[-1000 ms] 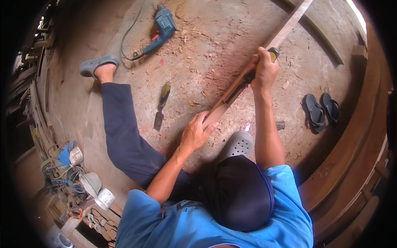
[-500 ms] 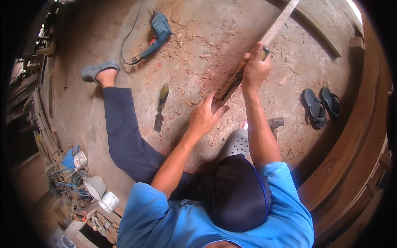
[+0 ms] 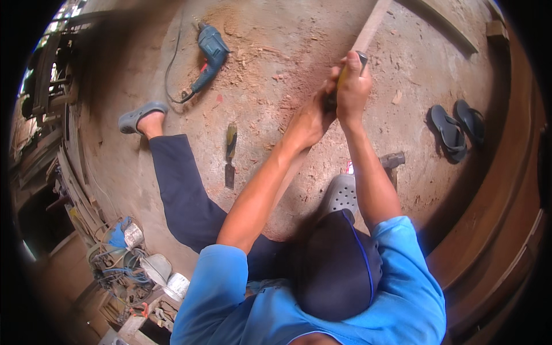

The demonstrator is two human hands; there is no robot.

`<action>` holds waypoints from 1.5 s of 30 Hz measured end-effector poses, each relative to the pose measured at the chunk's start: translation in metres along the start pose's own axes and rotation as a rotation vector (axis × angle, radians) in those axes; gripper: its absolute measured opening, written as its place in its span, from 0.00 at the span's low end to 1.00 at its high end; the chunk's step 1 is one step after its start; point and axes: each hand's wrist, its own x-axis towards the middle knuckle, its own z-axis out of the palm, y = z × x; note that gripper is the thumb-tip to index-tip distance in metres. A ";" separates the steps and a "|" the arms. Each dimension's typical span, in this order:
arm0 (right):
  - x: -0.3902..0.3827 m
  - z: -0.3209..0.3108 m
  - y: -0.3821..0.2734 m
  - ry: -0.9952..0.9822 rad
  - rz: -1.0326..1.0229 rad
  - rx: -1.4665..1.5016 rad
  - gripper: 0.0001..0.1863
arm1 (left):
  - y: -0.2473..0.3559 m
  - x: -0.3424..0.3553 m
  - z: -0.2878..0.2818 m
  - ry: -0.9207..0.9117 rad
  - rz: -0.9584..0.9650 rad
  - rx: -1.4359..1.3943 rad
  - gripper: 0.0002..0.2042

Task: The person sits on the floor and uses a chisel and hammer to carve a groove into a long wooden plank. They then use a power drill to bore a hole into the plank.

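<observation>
Head view: align the tool [image 3: 343, 77], gripped by the fingers of the right hand [image 3: 353, 92], with the wood [image 3: 371, 27] extending past them, bracing with the left hand [image 3: 310, 122] alongside, of indiscernible finger closure.

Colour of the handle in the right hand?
The handle is yellow with a dark end; head view shows it.

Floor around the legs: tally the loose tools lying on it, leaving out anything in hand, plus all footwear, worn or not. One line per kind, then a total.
Drill: 1
Chisel: 1
Hammer: 1
Flip-flops: 2
Clogs, worn: 2
Total: 7
</observation>
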 end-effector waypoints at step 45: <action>0.002 0.002 -0.019 -0.014 -0.010 -0.044 0.14 | -0.086 -0.197 0.024 0.287 -0.196 -0.033 0.28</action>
